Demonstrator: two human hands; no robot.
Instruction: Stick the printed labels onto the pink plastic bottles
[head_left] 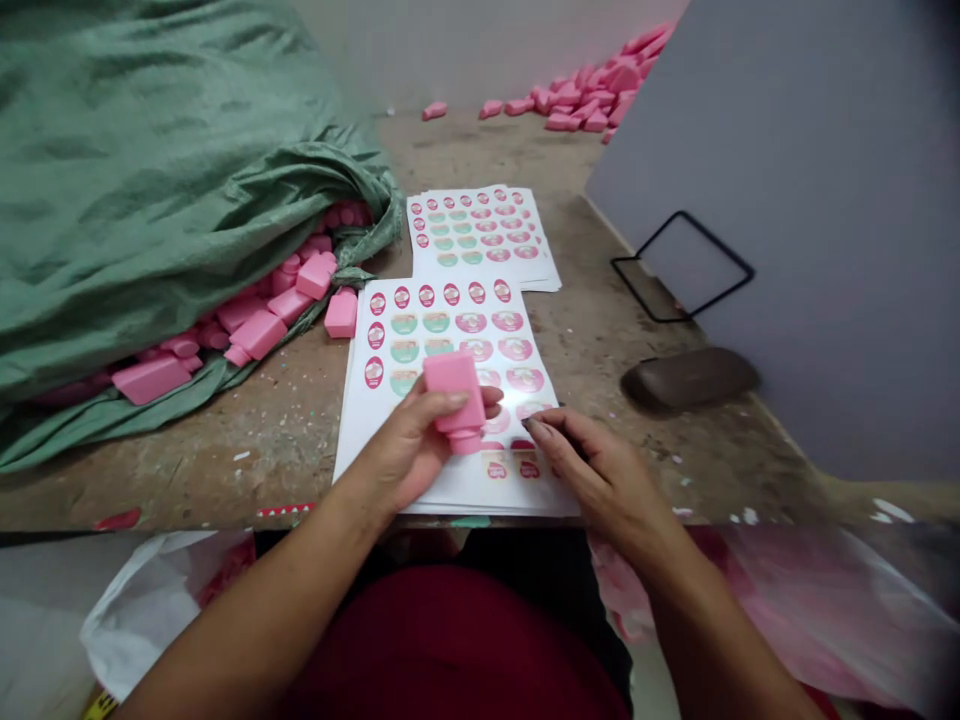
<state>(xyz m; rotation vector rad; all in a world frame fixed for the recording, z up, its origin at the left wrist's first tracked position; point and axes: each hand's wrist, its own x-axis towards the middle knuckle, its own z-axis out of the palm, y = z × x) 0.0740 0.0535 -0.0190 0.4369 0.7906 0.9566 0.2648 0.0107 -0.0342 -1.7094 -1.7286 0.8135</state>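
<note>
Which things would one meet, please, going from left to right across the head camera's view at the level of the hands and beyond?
Green cloth, pink bottle in the left hand, right hand, brown case.

Worn table [577, 340] bearing sticker sheets [442, 490]

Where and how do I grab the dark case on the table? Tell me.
Grip the dark case across its middle, from above and slightly left: it lies lengthwise, rounded and narrow enough to span, while its right end sits close to the grey panel, likely cramping fingers.
</note>
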